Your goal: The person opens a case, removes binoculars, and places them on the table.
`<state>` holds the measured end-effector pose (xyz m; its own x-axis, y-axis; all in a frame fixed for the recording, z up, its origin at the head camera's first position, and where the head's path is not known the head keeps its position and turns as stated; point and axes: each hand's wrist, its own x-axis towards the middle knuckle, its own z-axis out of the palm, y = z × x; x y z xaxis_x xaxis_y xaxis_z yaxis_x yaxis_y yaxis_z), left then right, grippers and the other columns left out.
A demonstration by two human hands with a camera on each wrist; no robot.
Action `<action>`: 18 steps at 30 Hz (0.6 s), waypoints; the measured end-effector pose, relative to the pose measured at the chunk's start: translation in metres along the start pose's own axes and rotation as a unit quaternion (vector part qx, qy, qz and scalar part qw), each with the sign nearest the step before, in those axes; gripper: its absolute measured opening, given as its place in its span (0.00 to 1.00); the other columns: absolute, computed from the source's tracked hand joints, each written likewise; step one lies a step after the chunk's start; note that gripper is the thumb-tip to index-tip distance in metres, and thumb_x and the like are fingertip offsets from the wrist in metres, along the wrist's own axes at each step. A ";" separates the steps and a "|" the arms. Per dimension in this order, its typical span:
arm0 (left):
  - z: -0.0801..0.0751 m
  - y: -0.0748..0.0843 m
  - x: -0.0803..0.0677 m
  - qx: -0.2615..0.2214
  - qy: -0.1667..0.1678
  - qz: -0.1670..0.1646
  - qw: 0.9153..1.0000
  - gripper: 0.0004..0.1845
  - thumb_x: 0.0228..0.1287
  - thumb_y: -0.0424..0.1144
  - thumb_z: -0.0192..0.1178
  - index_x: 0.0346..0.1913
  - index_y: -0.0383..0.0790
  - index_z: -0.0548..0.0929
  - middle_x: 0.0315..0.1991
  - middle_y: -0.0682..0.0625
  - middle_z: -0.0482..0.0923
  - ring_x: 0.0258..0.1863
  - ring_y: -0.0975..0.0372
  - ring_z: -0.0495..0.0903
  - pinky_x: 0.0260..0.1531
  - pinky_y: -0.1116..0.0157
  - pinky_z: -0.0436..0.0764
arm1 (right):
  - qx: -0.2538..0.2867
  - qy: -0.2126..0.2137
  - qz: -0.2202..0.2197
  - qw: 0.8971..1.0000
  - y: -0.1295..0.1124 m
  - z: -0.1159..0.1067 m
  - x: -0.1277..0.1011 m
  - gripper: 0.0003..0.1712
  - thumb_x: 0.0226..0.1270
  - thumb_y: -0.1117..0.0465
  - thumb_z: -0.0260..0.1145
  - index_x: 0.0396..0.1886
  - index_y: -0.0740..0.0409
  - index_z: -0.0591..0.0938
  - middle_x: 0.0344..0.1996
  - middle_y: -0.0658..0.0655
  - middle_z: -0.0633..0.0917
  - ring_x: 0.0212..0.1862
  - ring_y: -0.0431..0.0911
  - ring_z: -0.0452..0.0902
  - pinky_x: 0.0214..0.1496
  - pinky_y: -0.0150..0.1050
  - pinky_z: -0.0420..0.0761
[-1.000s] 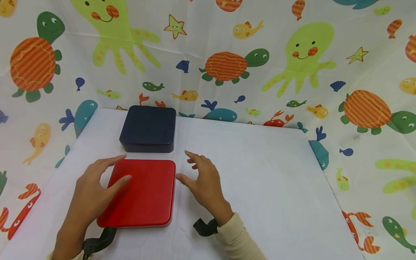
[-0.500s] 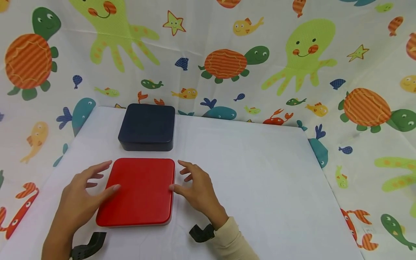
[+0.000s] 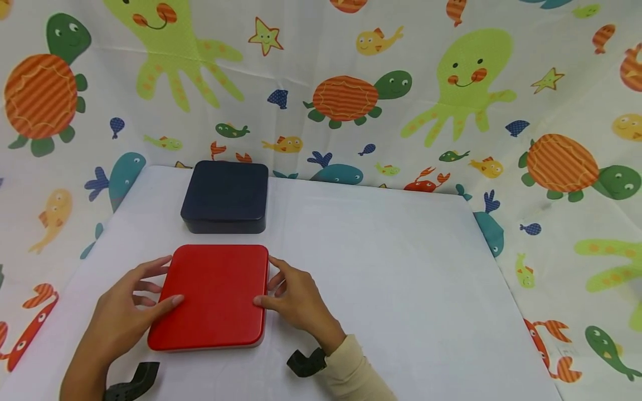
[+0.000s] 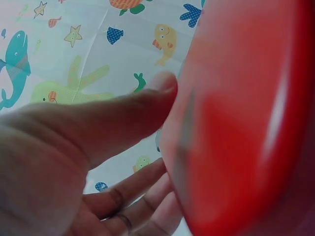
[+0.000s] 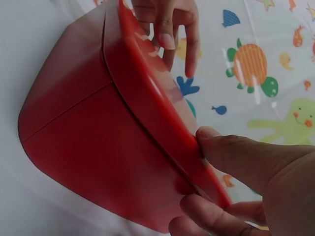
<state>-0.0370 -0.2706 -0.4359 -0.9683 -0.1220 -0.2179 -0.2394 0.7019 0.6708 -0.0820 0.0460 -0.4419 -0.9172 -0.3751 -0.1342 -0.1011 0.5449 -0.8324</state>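
Step at the hands: apparently taking hold of the red box [image 5: 98, 162] from both sides.
Left hand [image 3: 120, 312]: wide grip at the box's left edge, thumb over the lid [image 3: 215, 295]; firm contact I cannot tell.
Right hand [image 3: 298, 298]: narrow grip, pinching the right edge, thumb on the rim, fingers against the side below.
Next move: seems to call for the left grip to settle at its edge and match the right before any lifting.
Red box: flat on the near left of the table [image 3: 376, 250], lid on, seam visible.
Dark box [image 3: 225, 192]: just beyond, apart from the red one, beyond both hands.
Changed from half a second ago: right index finger, then apart from the box, now meets its edge; right thumb lies farther over the lid; red box has stayed put.
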 end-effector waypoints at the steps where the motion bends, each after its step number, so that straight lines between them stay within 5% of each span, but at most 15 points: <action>1: 0.000 0.000 0.000 0.000 -0.001 0.000 1.000 0.60 0.59 0.59 0.78 0.86 0.47 0.55 0.73 0.27 0.67 0.51 0.42 0.83 0.36 0.51 0.92 | 0.001 -0.001 0.001 1.000 0.000 0.000 0.000 0.49 0.62 0.52 0.83 0.81 0.45 0.70 0.41 0.51 0.88 0.36 0.33 0.78 0.37 0.28 0.81; 8: 0.003 -0.002 0.001 0.007 0.008 0.006 1.000 0.57 0.60 0.57 0.78 0.85 0.45 0.57 0.72 0.26 0.69 0.50 0.43 0.84 0.35 0.52 0.92 | 0.009 -0.003 -0.005 1.000 -0.001 0.001 0.000 0.49 0.61 0.56 0.83 0.80 0.49 0.71 0.33 0.43 0.84 0.32 0.33 0.77 0.34 0.28 0.80; 18: -0.001 0.005 -0.002 0.021 0.014 -0.026 0.999 0.53 0.60 0.54 0.78 0.83 0.43 0.63 0.68 0.25 0.69 0.45 0.45 0.87 0.34 0.52 0.92 | 0.023 0.004 -0.006 1.000 -0.008 -0.003 -0.003 0.49 0.61 0.56 0.83 0.81 0.46 0.71 0.34 0.43 0.84 0.32 0.34 0.78 0.34 0.29 0.82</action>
<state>-0.0359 -0.2677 -0.4315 -0.9565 -0.1776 -0.2314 -0.2863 0.7236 0.6280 -0.0798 0.0449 -0.4334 -0.9191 -0.3752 -0.1199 -0.0947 0.5060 -0.8573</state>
